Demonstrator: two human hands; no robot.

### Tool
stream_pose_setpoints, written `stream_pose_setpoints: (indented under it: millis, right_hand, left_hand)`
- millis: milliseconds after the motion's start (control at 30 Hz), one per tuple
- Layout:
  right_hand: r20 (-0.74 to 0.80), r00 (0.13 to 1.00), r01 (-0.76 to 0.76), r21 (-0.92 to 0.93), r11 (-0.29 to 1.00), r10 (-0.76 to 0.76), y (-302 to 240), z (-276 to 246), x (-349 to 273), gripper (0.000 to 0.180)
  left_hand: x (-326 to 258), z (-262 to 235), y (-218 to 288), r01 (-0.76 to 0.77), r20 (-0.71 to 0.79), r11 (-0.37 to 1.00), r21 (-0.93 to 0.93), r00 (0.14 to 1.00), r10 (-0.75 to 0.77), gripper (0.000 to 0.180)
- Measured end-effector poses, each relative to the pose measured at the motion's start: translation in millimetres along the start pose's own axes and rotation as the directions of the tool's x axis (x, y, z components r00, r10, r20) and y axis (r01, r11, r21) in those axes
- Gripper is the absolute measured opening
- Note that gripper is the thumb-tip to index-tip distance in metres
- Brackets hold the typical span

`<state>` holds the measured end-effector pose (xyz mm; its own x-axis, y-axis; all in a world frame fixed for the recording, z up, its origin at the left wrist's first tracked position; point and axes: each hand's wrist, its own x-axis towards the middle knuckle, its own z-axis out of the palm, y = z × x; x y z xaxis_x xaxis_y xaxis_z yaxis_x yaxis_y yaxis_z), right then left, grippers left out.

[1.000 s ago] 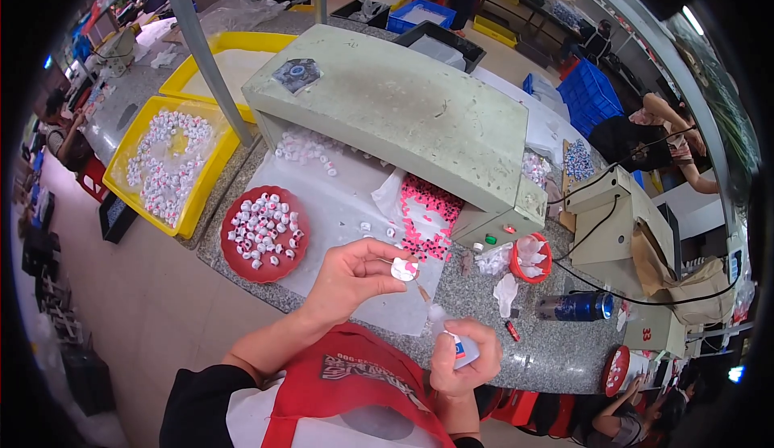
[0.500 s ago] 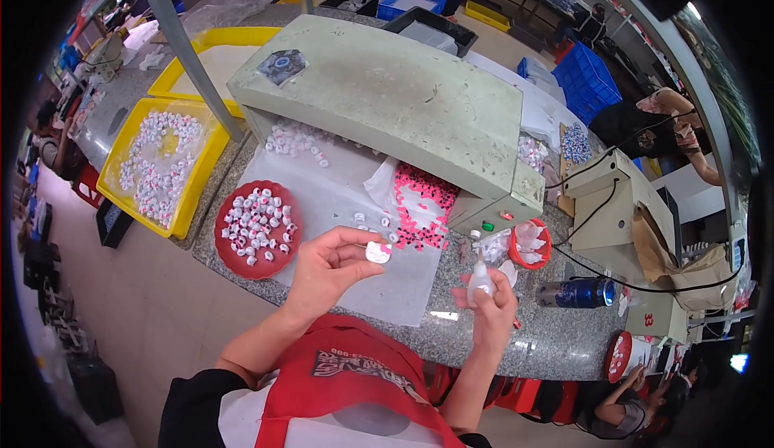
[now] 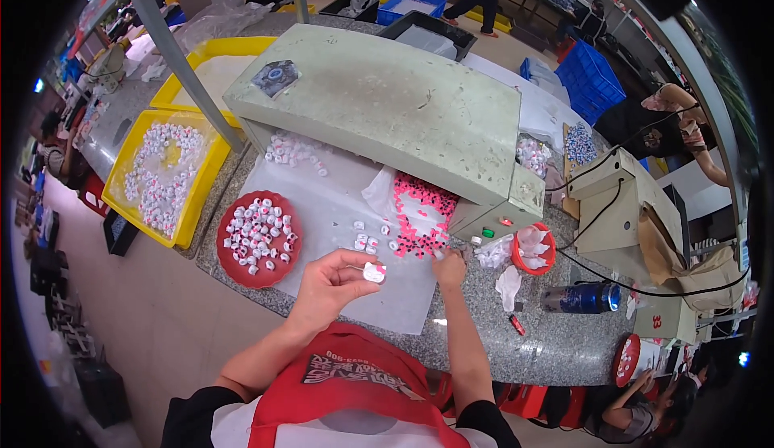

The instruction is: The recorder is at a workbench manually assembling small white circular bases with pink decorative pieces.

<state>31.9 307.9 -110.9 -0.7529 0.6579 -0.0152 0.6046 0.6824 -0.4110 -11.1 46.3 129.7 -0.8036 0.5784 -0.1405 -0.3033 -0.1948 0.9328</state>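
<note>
My left hand point(image 3: 326, 285) pinches a small white figurine point(image 3: 374, 272) with a pink patch on it, held above the white sheet point(image 3: 395, 311). My right hand point(image 3: 450, 269) is closed, its fingertips down at the near right edge of the spread of small pink pieces point(image 3: 423, 206). What those fingers hold, if anything, is hidden. Between the hands and the machine, several loose white pieces point(image 3: 365, 244) lie on the sheet. To the left stands a red scalloped dish point(image 3: 228, 264) full of white pieces with dark and pink marks. No squeeze bottle shows now.
A pale metal hood point(image 3: 379, 97) spans the worktop. Left of it are a yellow tray point(image 3: 191, 226) of white pieces and a slanting post point(image 3: 173, 45). At right sit a red basket point(image 3: 547, 266), a blue bottle point(image 3: 582, 297), a red marker-like stick point(image 3: 517, 325) and a black cable point(image 3: 645, 288).
My right hand, which held a white squeeze bottle, has moved forward and left to the pink pieces; the bottle is out of sight. My left hand keeps the figurine, slightly lower.
</note>
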Motion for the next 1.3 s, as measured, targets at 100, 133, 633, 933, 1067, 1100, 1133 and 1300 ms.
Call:
stream_pose_setpoints:
  millis: [100,133,633,933,1067,1100,1133,1300]
  right_hand:
    - [0.093,0.995,0.035,-0.087,0.996,-0.027,-5.0,-12.9,-11.4,0.03]
    - [0.101,0.994,0.044,-0.089,0.995,-0.035,-16.3,-23.4,-17.2,0.03]
    - [-0.025,0.952,0.101,0.966,0.238,-0.304,-159.4,-230.2,-125.5,0.014]
    - [0.114,0.986,-0.095,0.984,0.152,-0.124,-169.1,-217.2,-132.6,0.014]
    - [0.118,0.986,-0.102,0.986,0.131,-0.119,-169.7,-214.5,-136.3,0.016]
    - [0.096,0.99,-0.081,0.987,0.14,-0.106,-170.0,-214.3,-138.5,0.016]
    - [0.095,0.99,-0.08,0.987,0.139,-0.104,-168.2,-212.0,-139.9,0.016]
    - [0.095,0.994,-0.085,0.983,0.163,-0.057,-171.5,-216.9,-146.1,0.02]
  left_hand:
    - [0.4,4.8,2.7,0.028,-0.011,1.0,0.011,1.0,-0.028,0.029]
    - [1.6,4.3,1.9,0.028,-0.023,1.0,0.008,0.999,-0.027,0.029]
    - [-7.8,23.8,3.1,-0.253,0.099,0.96,0.123,0.965,0.242,0.03]
    - [-14.3,17.3,8.8,-0.421,0.127,0.882,0.211,0.907,0.402,0.027]
    - [-19.9,17.7,22.4,-0.246,0.202,0.964,0.102,0.954,0.223,0.031]
    - [-20.8,17.6,25.0,-0.119,0.213,0.992,-0.034,0.969,0.124,0.031]
    - [-19.7,15.5,26.8,-0.118,0.215,0.992,-0.033,0.969,0.123,0.031]
    - [-15.7,10.4,23.8,0.012,0.293,0.989,-0.146,0.956,0.031,0.028]
